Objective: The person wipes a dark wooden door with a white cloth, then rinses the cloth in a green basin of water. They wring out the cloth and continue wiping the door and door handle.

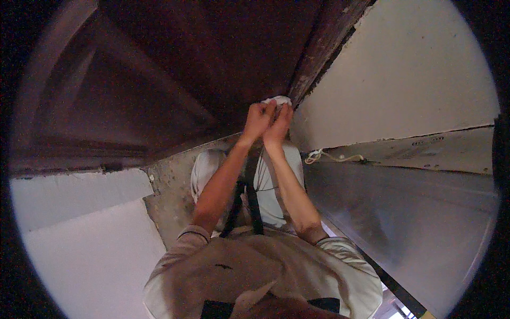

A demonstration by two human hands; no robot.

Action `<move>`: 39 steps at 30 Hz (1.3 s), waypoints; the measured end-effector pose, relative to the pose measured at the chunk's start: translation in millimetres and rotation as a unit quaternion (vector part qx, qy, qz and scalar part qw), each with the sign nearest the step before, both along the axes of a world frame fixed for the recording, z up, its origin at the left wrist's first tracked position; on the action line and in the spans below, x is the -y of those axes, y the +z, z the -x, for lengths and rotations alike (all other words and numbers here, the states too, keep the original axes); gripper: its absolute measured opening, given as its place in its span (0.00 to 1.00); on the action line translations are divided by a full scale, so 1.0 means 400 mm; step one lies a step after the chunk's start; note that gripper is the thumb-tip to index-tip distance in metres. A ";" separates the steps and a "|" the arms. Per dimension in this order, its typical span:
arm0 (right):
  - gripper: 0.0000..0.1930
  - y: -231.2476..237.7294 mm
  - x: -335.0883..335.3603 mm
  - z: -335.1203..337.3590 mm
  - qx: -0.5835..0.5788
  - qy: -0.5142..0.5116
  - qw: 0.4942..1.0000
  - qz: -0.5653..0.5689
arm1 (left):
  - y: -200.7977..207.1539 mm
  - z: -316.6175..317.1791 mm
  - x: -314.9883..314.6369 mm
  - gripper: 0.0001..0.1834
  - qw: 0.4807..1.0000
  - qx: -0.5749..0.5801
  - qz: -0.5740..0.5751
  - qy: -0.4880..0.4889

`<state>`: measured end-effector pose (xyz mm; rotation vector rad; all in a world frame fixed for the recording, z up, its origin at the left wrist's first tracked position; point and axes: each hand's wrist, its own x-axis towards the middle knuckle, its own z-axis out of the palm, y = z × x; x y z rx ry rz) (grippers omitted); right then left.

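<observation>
Both my arms stretch forward, and the hands meet close together at the lower right edge of a dark brown wooden door. My left hand is closed, its fingers pinched on a crumpled white cloth. Beside it, my right hand also closes on the cloth from the right. The cloth sits beyond the fingertips, next to the worn door frame. Most of it is hidden by my fingers, so I cannot tell whether it touches the wood.
A pale wall rises to the right, with a loop of cream cord below it. A grey metallic panel stands at my right side. To the left is a white wall. My bent knees are under my arms.
</observation>
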<state>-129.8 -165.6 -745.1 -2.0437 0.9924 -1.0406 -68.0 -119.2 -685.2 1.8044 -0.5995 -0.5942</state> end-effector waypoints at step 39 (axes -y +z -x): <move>0.22 0.884 -0.534 -0.020 0.003 0.421 0.907 -0.015 | 0.750 -0.008 -0.662 0.15 0.911 -0.145 0.201 0.329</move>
